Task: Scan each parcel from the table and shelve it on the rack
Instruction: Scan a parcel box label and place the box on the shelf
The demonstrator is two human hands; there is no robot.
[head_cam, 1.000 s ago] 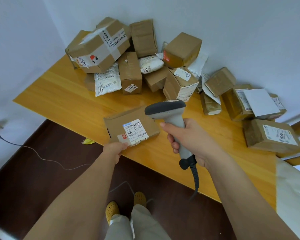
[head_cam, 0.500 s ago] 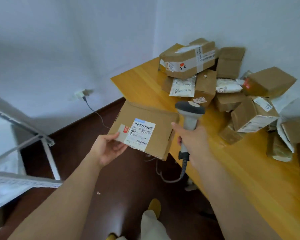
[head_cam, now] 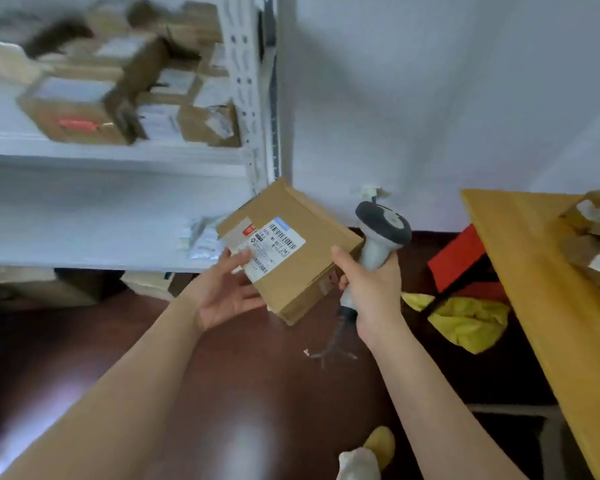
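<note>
Flat brown cardboard parcel point(head_cam: 291, 251) with a white barcode label held in the air just right of the white metal rack point(head_cam: 250, 98), level with the bare middle shelf and tilted, label side up. Left hand point(head_cam: 227, 289) cupped under the near corner, thumb pressed on the label edge, fingers curled beneath. Right hand point(head_cam: 369, 289) wrapped around the handle of the grey and white barcode scanner point(head_cam: 378, 237), thumb touching the parcel's right edge; scanner head raised beyond the box, not aimed at the label.

Step in hand, by the look of it: shelving. To do well: level the parcel first, then slide it in flat over the shelf lip, label outward, clear of the small white packets point(head_cam: 201, 237) lying on that shelf beside the rack's post. Upper shelf already crowded with blurred brown boxes point(head_cam: 80, 112), so better avoided. Keep the scanner and its dangling cable away from the post. More parcels waiting on the yellow wooden table point(head_cam: 534, 271), well right of the rack.
</note>
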